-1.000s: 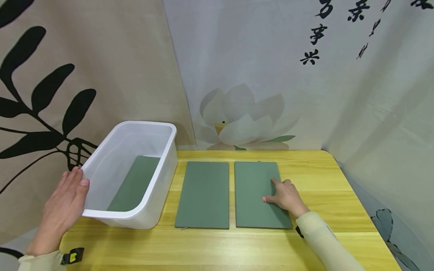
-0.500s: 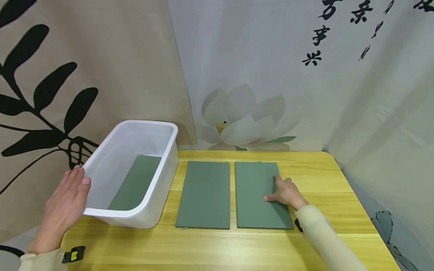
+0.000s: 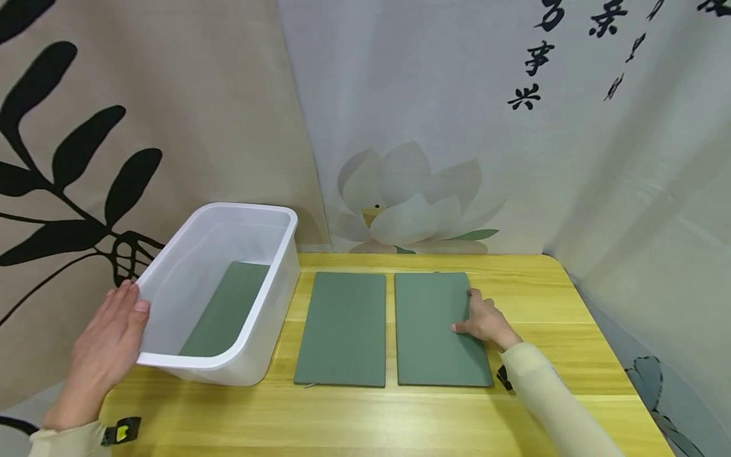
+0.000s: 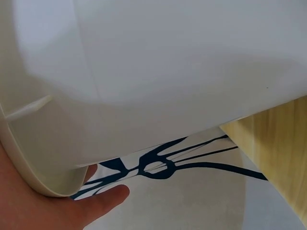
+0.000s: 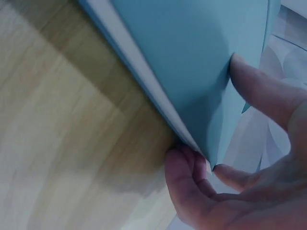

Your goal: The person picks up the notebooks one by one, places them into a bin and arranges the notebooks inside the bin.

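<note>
Two green hardcover notebooks lie side by side on the wooden table. On the right-hand notebook (image 3: 431,330), my right hand (image 3: 487,320) has its thumb on the cover and its fingers at the right edge. The right wrist view shows those fingers (image 5: 184,177) curled against the edge near a corner, beside the white page block. The left-hand notebook (image 3: 342,330) is untouched. My left hand (image 3: 108,349) rests along the left rim of a white plastic tub (image 3: 278,273), its fingers straight. Inside the tub lies another green cover (image 3: 231,311), partly hidden by the wall.
The tub stands on the table's left side, with its outer wall (image 4: 192,72) filling most of the left wrist view. Bare wooden tabletop (image 3: 342,419) runs along the front. Printed curtains (image 3: 422,114) hang close behind the table and on both sides.
My right hand has shifted slightly right, and its fingers have slid from the cover to the notebook's right edge. The left hand and tub look the same.
</note>
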Motion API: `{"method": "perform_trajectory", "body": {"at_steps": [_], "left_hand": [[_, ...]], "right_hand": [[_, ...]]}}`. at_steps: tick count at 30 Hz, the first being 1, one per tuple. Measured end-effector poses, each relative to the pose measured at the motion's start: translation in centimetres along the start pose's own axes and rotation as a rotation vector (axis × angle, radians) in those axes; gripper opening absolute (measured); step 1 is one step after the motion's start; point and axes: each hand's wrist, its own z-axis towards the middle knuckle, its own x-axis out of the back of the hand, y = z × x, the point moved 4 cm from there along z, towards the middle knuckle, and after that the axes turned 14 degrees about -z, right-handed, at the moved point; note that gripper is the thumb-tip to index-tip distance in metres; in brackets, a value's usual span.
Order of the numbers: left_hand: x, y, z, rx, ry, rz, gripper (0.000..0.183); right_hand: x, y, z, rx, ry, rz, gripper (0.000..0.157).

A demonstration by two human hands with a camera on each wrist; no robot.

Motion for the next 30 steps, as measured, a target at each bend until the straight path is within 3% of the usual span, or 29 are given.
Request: {"method": "perform_trajectory", "body": {"at_steps": [10,17,24,30], "left_hand": [[0.1,0.1,-0.2,0.008,-0.006,0.0,0.067],[0.2,0.2,-0.2,0.025,-0.005,0.003,0.067],[0.2,0.1,-0.3,0.021,-0.006,0.005,0.067],[0.2,0.1,-0.2,0.008,0.001,0.004,0.067]], "right_hand": [[0.1,0.2,-0.6,0.094,0.015,0.105,0.112],[0.1,0.5,-1.2,0.15,0.022,0.135,0.101],[0.4,0.8,-2.4,0.198,0.137,0.105,0.085],[1.7,1.2,-3.6,0.21,0.22,0.163,0.072]]}}
